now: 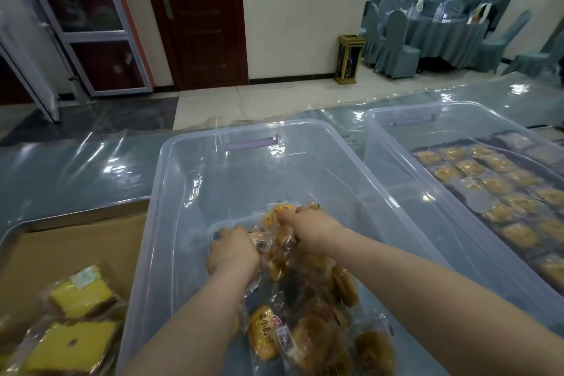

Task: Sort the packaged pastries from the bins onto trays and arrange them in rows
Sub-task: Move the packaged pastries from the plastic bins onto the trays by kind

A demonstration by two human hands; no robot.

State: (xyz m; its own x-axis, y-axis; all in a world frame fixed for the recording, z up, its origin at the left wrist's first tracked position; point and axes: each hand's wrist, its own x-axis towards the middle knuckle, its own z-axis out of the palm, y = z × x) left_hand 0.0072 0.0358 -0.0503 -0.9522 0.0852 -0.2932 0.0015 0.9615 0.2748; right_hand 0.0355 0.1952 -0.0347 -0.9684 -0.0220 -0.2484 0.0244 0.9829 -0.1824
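Observation:
A clear plastic bin [195, 180] stands in front of me with a pile of packaged pastries [305, 323] at its near end. Both my hands are down inside it. My left hand [233, 250] grips a wrapped pastry [261, 243] at the left of the pile. My right hand [308, 230] grips another wrapped pastry [279, 212] at the far end of the pile. A metal tray [39, 224] lined with brown paper lies to the left, holding yellow cake slices in wrappers [79, 293]. On the right, a dark tray [485, 143] carries rows of packaged pastries [494, 189].
A second clear bin [396, 131] stands to the right, over the dark tray. The table is covered with a clear plastic sheet [76, 171]. Beyond it are a tiled floor, a brown door [198, 15], a small waste bin [349, 59] and covered chairs [396, 43].

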